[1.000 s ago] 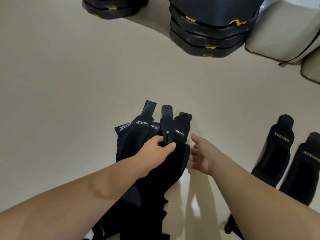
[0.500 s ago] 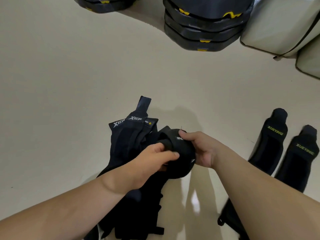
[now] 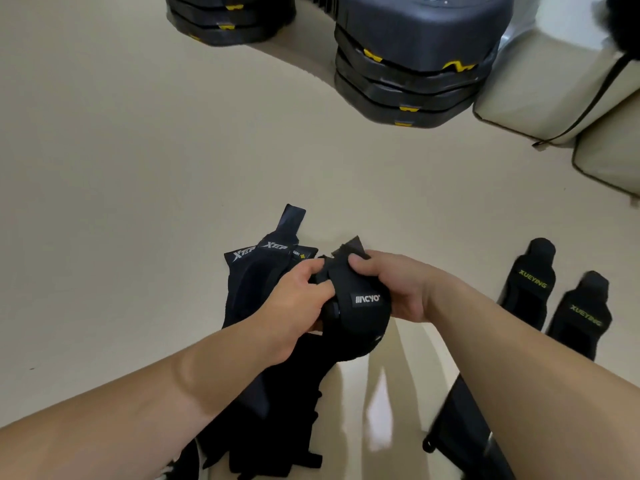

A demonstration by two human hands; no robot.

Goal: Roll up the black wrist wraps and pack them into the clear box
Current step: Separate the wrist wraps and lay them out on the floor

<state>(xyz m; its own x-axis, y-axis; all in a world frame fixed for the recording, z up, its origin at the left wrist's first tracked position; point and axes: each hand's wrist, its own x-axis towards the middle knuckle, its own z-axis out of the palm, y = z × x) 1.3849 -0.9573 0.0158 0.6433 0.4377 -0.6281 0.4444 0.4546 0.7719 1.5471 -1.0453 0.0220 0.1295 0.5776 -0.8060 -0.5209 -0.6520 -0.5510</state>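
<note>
above the beige floor (image 3: 138, 202), at the near centre, my left hand (image 3: 294, 303) and right hand (image 3: 394, 289) come together, both gripping one black wrist wrap (image 3: 360, 317), partly rolled. more black wraps (image 3: 256, 289) lie just left beneath it; two lie well right (image 3: 530, 289).

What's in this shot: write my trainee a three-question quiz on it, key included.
1. True or false: the left hand and the right hand both grip the IIACYO wrap.
2. The far-right wrap on the floor reads: A) IIACYO B) XUEYING C) nothing.
3. Short answer: the XTEP wraps lie nearest which hand?
Key: 1 true; 2 B; 3 left.
</note>
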